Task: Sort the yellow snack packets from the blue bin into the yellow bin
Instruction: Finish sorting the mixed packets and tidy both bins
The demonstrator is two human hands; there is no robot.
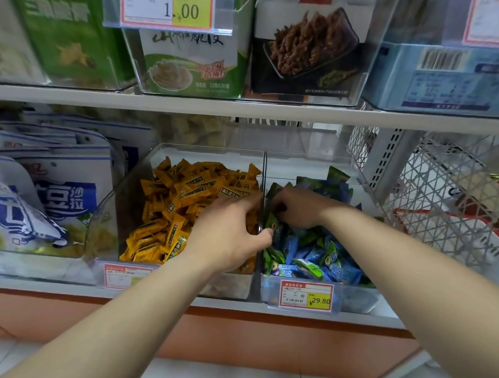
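Progress: late stage by the look of it, not confirmed done. No yellow snack packets (184, 190) visible on blue side of divider wall (263, 172); any remaining would be buried or under the hand. Both hands at work at the wall, so the search is judged ongoing.

Containers, L to R, all ref. divider wall:
- Well left of wall: white-blue snack bags (52, 194), stacked leaning, not part of task.
- Directly left of wall: yellow bin (103, 223), clear plastic, heaped w/ yellow packets, pile highest toward back.
- Left hand (228, 234): over yellow heap, just left of wall; fingers stretched fwd and apart, thumb tip reaching across wall edge to a green-blue packet. Nothing seen held.
- Right hand (297, 206): just right of wall, fingers curled down into the pile. Cannot tell if pinching a packet; fingertips hidden.
- Directly right of wall: blue bin (358, 297), clear, approx. half full of blue and green packets (311, 251). Price tag (306, 296) on its front.
- Well right of wall: wire basket (446, 201).
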